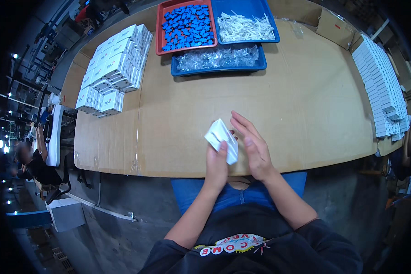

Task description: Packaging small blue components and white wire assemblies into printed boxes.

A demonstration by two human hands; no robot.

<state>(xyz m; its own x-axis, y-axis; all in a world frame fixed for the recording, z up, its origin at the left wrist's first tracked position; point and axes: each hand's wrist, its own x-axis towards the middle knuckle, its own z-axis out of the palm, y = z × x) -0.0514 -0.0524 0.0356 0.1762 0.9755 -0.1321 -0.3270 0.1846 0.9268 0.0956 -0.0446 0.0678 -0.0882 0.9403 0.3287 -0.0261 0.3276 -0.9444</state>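
Note:
A small white box (223, 138) is tilted in my left hand (216, 165), whose thumb lies across its near face while fingertips show behind its far edge. To its right, my right hand (256, 153) has its fingers stretched out, palm turned toward the box, with a small gap between them. Both hands are above the near edge of the cardboard-covered table (187, 123). What the box contains cannot be seen.
Stacked white boxes (116, 57) stand at the far left, more in a long row (381, 86) at right. At the back are a red tray (159, 34) of blue pieces, a blue tray (275, 27) of white sticks and another blue tray (219, 70) of clear plastic pieces. A person (39, 166) sits far left.

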